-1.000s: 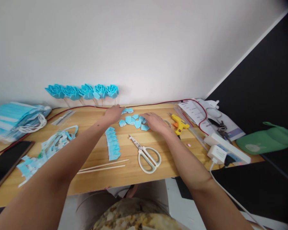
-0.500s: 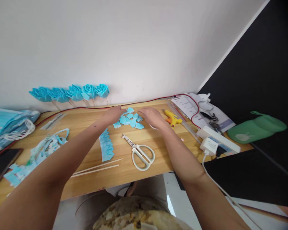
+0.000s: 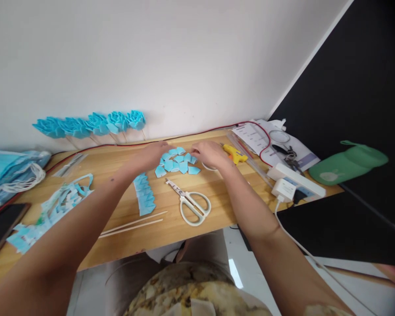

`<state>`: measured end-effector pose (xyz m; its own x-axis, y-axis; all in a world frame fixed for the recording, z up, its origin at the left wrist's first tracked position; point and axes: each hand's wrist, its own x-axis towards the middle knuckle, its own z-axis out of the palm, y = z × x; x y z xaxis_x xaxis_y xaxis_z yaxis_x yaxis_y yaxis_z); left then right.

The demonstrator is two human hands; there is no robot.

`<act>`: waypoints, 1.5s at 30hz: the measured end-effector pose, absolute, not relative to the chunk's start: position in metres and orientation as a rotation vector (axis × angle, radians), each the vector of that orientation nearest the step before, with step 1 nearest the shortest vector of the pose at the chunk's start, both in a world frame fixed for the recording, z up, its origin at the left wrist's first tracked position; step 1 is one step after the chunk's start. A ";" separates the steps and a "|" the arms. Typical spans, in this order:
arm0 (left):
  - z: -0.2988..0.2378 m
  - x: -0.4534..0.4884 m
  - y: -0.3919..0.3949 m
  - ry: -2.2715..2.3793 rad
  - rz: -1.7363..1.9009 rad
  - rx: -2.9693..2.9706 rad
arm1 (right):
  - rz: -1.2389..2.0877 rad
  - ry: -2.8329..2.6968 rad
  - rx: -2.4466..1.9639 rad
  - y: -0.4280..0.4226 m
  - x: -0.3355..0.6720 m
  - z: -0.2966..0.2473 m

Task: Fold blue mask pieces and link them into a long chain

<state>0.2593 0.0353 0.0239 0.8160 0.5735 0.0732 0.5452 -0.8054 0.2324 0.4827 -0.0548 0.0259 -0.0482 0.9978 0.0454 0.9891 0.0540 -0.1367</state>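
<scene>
A loose cluster of pale-blue folded petal pieces lies on the wooden table, between my two hands. On its left edge is my left hand, back turned up, its fingertips hidden from me. My right hand rests at the right edge, fingers bent down against the outermost petals; whether they pinch one is not visible. Below my left hand, a row of overlapping blue petals lies flat. White-handled scissors lie open-bladed in front of the cluster. A roundish white item shows partly under my right wrist.
Finished blue flowers on sticks lean against the wall. Two thin sticks lie near the front edge. Blue-white scraps, bagged masks and a phone are left. A yellow glue gun, power strip and green pouch are right.
My view has shifted slightly. Both hands stay around the petal cluster, with the right hand's fingers now lower against its right side. The petals sit a little differently; the scissors stay put.
</scene>
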 end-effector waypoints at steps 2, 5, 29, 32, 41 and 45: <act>0.033 0.249 0.032 0.864 0.327 2.783 | 0.144 -2.203 -2.122 -0.057 0.482 0.029; 0.047 0.230 0.014 0.915 0.538 2.690 | 0.227 -2.269 -2.186 -0.061 0.477 0.034; -0.034 0.090 -0.112 1.032 0.414 2.638 | 0.740 -2.310 -1.967 -0.054 0.493 0.028; -0.034 0.087 -0.109 1.025 0.387 2.611 | 0.826 -2.258 -1.903 -0.053 0.498 0.028; 0.019 0.123 -0.109 0.798 0.715 2.061 | 0.908 -2.070 -1.437 -0.063 0.484 0.039; 0.035 0.173 -0.096 0.619 0.571 1.849 | 0.683 -2.032 -1.316 -0.068 0.461 0.042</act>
<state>0.1728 -0.0964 0.0349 0.7515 0.6526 0.0968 0.1490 -0.3108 0.9387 0.4614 -0.0681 0.0419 -0.3145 0.9242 0.2167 0.6058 0.3712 -0.7037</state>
